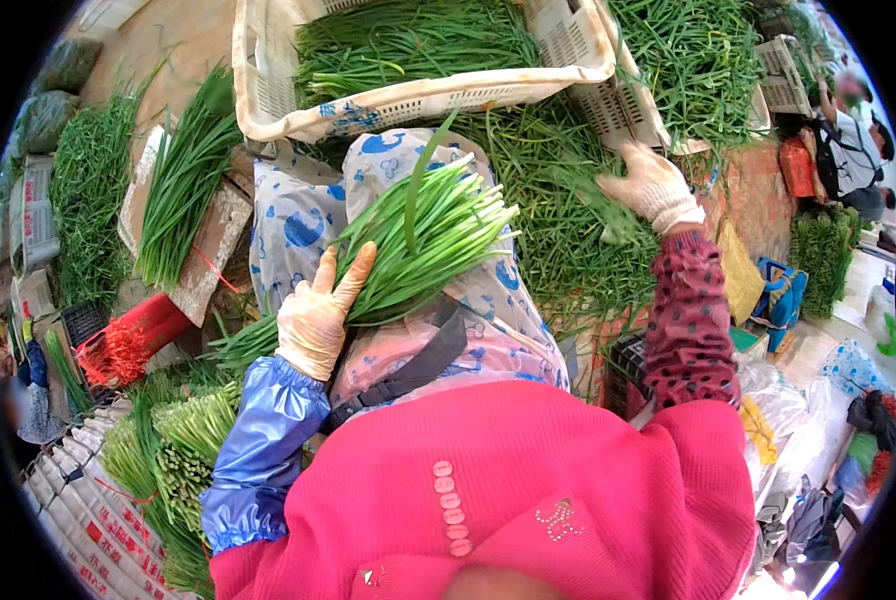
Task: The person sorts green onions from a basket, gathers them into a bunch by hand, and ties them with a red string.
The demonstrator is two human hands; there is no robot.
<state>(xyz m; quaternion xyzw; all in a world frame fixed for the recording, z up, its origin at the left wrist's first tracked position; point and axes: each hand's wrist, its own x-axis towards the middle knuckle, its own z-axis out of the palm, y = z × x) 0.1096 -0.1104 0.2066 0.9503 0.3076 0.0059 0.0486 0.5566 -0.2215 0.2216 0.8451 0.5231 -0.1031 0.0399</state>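
A bunch of garlic chives lies across my lap, pale cut ends to the right and green leaves trailing left. My left hand, in a thin whitish glove, grips it from the left; two fingers stick out over the leaves. My right hand, in a knit glove, is out to the right with fingers apart and nothing seen in it. Below it, loose chive leaves cover the ground, and a green blur shows next to the hand. A patterned plastic apron covers my legs.
Ahead stands a white plastic crate of chives, with a second crate at its right. At left, a tied bundle rests on a wooden board, near a red tube of ties. Finished bundles are stacked lower left.
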